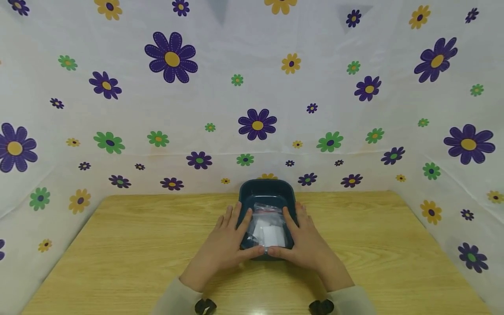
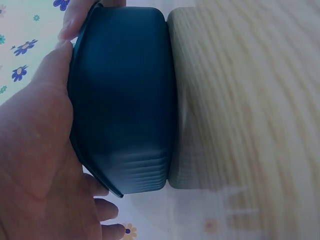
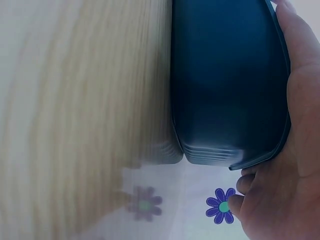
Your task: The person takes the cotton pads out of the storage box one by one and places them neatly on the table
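A dark teal plastic tub [image 1: 267,186] stands on the wooden table. Inside it lies a clear zip bag [image 1: 268,213] with a red line near its seal, and white block-like pieces show through the plastic. My left hand [image 1: 222,245] rests on the tub's left rim with fingers spread and its thumb along the near edge. On the opposite rim lies my right hand [image 1: 311,245], fingers likewise extended, its thumb tip close to the left one. Both wrist views show the palms against the rim and the tub's side wall [image 2: 122,95] below.
The light wooden table [image 1: 157,236] surrounds the tub on all sides. A white cloth [image 1: 220,96] printed with purple, yellow and green flowers hangs behind and at both sides. Dark bands [image 1: 205,306] sit at the wrists, by the light sleeves.
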A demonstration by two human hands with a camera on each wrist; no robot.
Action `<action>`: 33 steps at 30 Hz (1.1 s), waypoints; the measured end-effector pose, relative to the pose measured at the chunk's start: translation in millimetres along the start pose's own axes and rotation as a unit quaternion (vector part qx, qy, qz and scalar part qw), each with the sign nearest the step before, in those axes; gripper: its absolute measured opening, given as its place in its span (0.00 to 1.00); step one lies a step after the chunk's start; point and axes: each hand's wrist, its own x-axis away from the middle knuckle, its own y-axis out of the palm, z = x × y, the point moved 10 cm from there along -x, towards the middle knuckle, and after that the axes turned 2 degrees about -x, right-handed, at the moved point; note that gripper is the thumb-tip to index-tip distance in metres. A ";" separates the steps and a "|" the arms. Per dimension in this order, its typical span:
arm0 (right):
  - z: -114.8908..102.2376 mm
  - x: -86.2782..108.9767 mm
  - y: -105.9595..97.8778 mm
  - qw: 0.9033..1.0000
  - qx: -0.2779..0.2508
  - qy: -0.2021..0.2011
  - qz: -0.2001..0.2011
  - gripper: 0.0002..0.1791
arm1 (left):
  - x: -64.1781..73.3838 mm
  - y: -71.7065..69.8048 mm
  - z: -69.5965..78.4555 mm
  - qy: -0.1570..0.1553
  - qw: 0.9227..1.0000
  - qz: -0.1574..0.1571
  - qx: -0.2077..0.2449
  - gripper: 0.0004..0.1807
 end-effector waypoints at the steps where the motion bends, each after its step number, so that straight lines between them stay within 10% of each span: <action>1: -0.4 0.2 0.7 1.000 -0.002 0.002 -0.002 0.66 | 0.5 -0.2 -0.7 -0.001 1.000 0.000 -0.002 0.59; 33: -33.6 -8.2 13.0 1.000 0.021 -0.011 -0.015 0.67 | 23.4 -9.3 -25.1 -0.004 1.000 -0.013 -0.022 0.58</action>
